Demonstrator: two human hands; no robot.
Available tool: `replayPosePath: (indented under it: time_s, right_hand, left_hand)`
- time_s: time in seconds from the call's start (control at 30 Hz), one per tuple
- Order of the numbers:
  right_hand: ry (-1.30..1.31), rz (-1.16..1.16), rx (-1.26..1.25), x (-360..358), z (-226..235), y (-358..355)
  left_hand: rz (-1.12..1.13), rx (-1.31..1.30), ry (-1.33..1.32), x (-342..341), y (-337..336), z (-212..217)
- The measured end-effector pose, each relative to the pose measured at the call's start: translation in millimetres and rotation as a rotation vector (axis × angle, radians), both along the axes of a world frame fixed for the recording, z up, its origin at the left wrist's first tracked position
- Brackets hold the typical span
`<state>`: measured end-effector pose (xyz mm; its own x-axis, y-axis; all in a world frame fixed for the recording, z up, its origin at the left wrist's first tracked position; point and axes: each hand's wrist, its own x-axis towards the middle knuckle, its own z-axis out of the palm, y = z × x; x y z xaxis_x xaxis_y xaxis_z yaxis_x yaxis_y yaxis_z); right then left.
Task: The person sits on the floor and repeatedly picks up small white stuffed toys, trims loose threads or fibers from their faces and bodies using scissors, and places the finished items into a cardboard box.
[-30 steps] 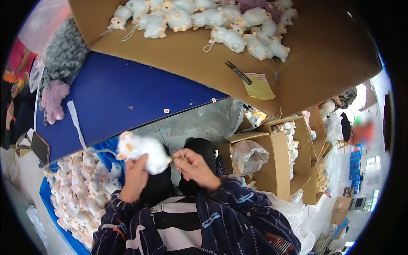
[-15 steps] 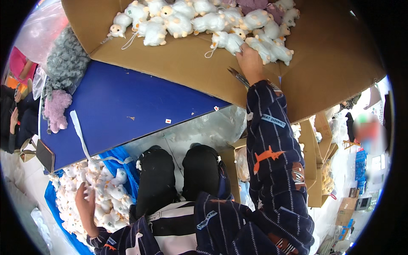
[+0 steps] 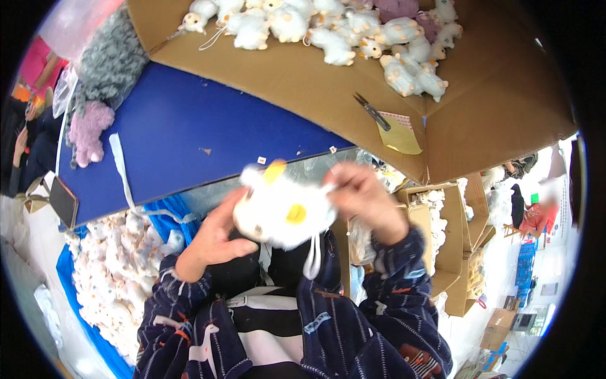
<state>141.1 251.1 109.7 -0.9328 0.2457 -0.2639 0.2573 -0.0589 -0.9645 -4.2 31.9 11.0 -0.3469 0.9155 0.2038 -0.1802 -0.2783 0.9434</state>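
A white plush animal toy point(image 3: 284, 211) with a yellow patch and a white cord loop is held up over my lap, blurred by motion. My left hand point(image 3: 218, 240) grips its left end between thumb and fingers. At its right end, the bent fingers of my right hand point(image 3: 366, 199) pinch the toy. Beyond my hands, several similar white plush toys point(image 3: 331, 47) lie heaped on a brown cardboard box point(image 3: 303, 76). Thread snips point(image 3: 374, 112) rest on the cardboard, partly over a yellow sticker sheet point(image 3: 401, 136).
A blue bag point(image 3: 82, 300) full of white plush toys stands at lower left. The blue tabletop point(image 3: 208, 120) carries a white strip point(image 3: 120, 167), a purple plush point(image 3: 91, 132) and a grey plush point(image 3: 113, 60). Open cardboard boxes point(image 3: 451, 234) stand at right. Another person sits at far left.
My right hand has drawn back from the toys on the cardboard to above my lap. My left hand has risen from the blue bag, and both now hold one white plush toy.
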Motion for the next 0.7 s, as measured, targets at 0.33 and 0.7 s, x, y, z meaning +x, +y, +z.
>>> replayPosePath:
  time_s: [0.33,0.7]
  right_hand:
    - [0.098,-0.396,-0.287,19,-106,-87]
    - [0.237,-0.386,0.135,14,-93,-108]
  left_hand:
    - [0.197,-0.324,0.000,36,-24,-20]
    - [0.203,-0.276,0.199,41,-24,-36]
